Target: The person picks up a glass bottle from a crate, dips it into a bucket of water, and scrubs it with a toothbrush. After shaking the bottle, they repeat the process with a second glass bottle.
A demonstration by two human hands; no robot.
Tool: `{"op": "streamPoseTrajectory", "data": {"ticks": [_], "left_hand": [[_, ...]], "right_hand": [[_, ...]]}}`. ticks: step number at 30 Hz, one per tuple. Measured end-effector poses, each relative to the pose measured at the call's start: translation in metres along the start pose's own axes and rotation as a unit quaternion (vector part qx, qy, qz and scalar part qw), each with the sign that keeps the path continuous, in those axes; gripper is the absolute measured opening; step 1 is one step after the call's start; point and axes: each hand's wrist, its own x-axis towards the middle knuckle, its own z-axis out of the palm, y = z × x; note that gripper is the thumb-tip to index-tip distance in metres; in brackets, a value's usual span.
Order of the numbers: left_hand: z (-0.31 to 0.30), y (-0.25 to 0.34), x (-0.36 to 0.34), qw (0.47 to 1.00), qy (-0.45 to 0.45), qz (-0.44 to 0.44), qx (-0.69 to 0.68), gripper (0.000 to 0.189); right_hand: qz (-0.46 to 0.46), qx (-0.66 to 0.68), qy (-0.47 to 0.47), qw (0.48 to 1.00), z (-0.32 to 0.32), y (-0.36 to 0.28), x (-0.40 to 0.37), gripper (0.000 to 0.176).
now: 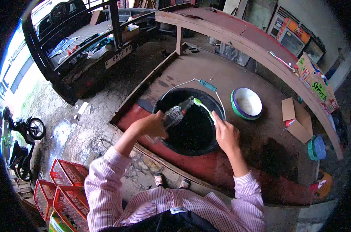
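Observation:
A black bucket (191, 145) with a wire handle and teal grip stands on the wooden platform, dark inside. Over its left rim, my left hand (154, 125) is wrapped round a clear plastic bottle (173, 117), which looks wet or soapy and tilts toward the bucket's middle. My right hand (226, 133), at the right rim, holds a green and white brush (202, 105) by its handle. The brush head is close to the bottle's upper end; whether they touch I cannot tell.
Stacked bowls (247, 102) and an open cardboard piece (297, 121) lie right of the bucket. A raised wooden beam (237, 38) curves behind. Red crates (69, 201) are at lower left, a truck (78, 54) at upper left, a motorcycle (24, 129) at far left.

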Motion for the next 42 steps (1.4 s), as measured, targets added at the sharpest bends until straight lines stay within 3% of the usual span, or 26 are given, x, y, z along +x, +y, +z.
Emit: {"op": "streamPoseTrajectory", "data": {"ticks": [1,2,3,4,6,10,12,17,23,29,30,32,33,34,36,37,38,40,42], "left_hand": [[-0.025,0.021,0.015,0.983,-0.070,-0.167,-0.028,0.043],[-0.041,0.033,0.032,0.933,-0.140,-0.328,-0.055,0.036],[-0.040,0.024,0.050,0.922,-0.243,-0.301,-0.029,0.031],[-0.040,0.026,0.066,0.922,-0.243,-0.300,-0.030,0.031],[-0.040,0.033,0.093,0.875,-0.382,-0.287,0.071,0.040],[0.007,0.017,0.116,0.873,-0.404,-0.242,0.129,0.045],[0.032,0.006,0.115,0.892,-0.332,-0.287,0.106,0.045],[0.043,0.009,0.115,0.877,-0.340,-0.326,0.092,0.051],[0.067,0.003,0.111,0.887,-0.338,-0.291,0.119,0.054],[0.043,-0.028,0.078,0.943,-0.274,-0.182,-0.058,0.041],[0.040,-0.026,0.070,0.950,-0.228,-0.202,-0.070,0.039],[0.035,-0.023,0.054,0.957,-0.134,-0.241,-0.093,0.034],[-0.010,0.014,0.046,0.930,-0.119,-0.313,-0.155,0.038],[-0.007,0.015,0.038,0.929,-0.119,-0.314,-0.154,0.038],[0.001,0.021,0.017,0.955,0.076,-0.261,-0.117,0.045],[-0.005,0.032,0.008,0.944,0.131,-0.260,-0.157,0.046],[-0.011,0.041,0.002,0.944,0.130,-0.261,-0.155,0.046],[-0.015,0.055,-0.007,0.885,0.221,-0.298,-0.282,0.043],[-0.009,0.052,-0.012,0.893,0.197,-0.306,-0.263,0.043]], "right_hand": [[0.001,0.000,-0.002,1.000,-0.005,-0.001,-0.002,0.037],[0.016,0.004,-0.001,1.000,-0.009,-0.002,-0.005,0.036],[0.029,0.008,0.000,1.000,-0.012,-0.001,-0.007,0.036],[0.029,0.007,-0.001,1.000,-0.013,0.002,-0.010,0.036],[0.022,0.061,0.047,0.997,-0.014,0.010,-0.018,0.034],[0.048,0.082,0.045,0.994,-0.025,0.013,-0.032,0.032],[0.007,0.088,0.082,0.993,-0.028,0.015,-0.038,0.034],[0.057,0.113,0.059,0.990,-0.034,0.017,-0.050,0.032],[0.063,0.087,0.026,0.994,-0.033,0.010,-0.047,0.034],[0.019,0.105,0.028,0.994,-0.016,0.006,-0.038,0.038],[0.018,0.105,0.030,0.994,-0.015,0.002,-0.036,0.038],[0.051,0.082,-0.061,0.994,-0.011,-0.007,-0.032,0.041],[0.012,0.092,-0.024,0.995,-0.001,-0.010,-0.032,0.043],[0.015,0.063,-0.046,0.997,0.001,-0.020,-0.032,0.045],[0.002,0.016,-0.087,0.996,0.003,-0.035,-0.035,0.046],[-0.004,0.070,-0.029,0.997,0.013,-0.028,-0.034,0.046],[-0.004,0.085,0.020,0.996,0.015,-0.020,-0.028,0.046],[0.000,0.021,0.054,0.998,0.015,-0.020,-0.017,0.048],[-0.013,0.054,-0.016,0.998,0.013,-0.040,-0.027,0.050]]}}
